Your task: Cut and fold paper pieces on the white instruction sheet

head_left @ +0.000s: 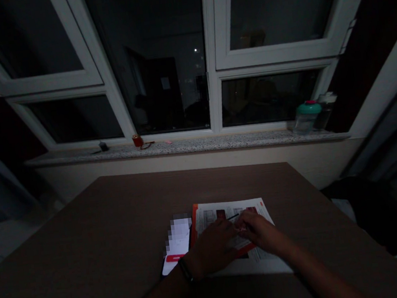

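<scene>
In the head view a printed booklet (pixel 205 210) with red-orange edging and small pictures lies on the brown table. My left hand (pixel 216 242) rests flat across its left part, fingers stretched toward the right, with a dark band at the wrist. Close beside it, over the middle of the page, my right hand (pixel 257 228) is closed in a pinch. A thin dark pen-like stick (pixel 233 217) juts out leftward from its fingers; the rest of it is hidden. Left of the booklet lies a phone (pixel 178 240) with a lit screen, partly blurred out, near my left wrist.
The brown table (pixel 120 215) reaches toward a speckled stone sill (pixel 198 144) under dark windows. On the sill stand a small red jar (pixel 137 140), a small dark object (pixel 103 146) and a bottle with a teal lid (pixel 307 116). Dark cloth (pixel 363 211) lies at the right.
</scene>
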The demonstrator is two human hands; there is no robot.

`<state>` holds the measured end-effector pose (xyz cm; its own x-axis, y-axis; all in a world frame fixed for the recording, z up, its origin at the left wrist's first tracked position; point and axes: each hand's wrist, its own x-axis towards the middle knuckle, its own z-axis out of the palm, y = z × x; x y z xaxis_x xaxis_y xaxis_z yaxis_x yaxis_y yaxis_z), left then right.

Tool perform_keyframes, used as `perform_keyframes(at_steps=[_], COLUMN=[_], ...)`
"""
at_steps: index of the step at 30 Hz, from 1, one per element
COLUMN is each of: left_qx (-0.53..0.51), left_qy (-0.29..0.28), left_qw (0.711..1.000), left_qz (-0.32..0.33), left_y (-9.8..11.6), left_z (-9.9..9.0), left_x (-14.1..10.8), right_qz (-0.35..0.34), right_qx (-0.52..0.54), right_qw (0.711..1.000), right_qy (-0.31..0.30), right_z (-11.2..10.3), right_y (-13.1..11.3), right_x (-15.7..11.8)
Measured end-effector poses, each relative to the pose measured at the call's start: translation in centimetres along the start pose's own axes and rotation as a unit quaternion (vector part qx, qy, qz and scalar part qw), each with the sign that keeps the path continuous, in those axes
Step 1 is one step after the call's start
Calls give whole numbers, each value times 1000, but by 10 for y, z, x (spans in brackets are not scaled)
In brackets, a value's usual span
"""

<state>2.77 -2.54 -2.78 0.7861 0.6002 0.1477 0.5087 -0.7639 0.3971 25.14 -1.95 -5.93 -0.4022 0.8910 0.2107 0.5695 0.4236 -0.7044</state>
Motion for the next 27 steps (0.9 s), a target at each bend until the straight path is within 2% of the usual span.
perform_keyframes(at_steps=[3, 9, 17, 19, 23, 25, 27], left_qx=[-4, 3, 20, 23, 17, 6, 1], left_qy=[-11, -16, 13, 7, -11, -9, -3], left_qw=[1000, 1000, 1000, 1000, 1000, 1000, 1000], left_qz=[-3, -2, -3, -2, -5, -4, -4], left_y=[1, 1, -3, -3, -1, -1, -2], left_z=[-3, -4, 3, 2, 0, 0, 0], left_x=[2, 3, 1, 1, 3, 3, 3], right_qz=[-9, 12, 15, 10, 19, 17, 22], right_qx=[14, 3, -28, -24, 3, 0, -20], right_qw=[1000, 1000, 998, 999, 999, 999, 1000], right_qy=[-27, -15, 57, 41, -41, -43, -6], right_z=[1, 6, 3, 0, -2, -3, -3], right_y=[-4, 1, 17, 18, 14, 12, 11], right_x=[-2, 4, 13, 12, 6, 6, 8])
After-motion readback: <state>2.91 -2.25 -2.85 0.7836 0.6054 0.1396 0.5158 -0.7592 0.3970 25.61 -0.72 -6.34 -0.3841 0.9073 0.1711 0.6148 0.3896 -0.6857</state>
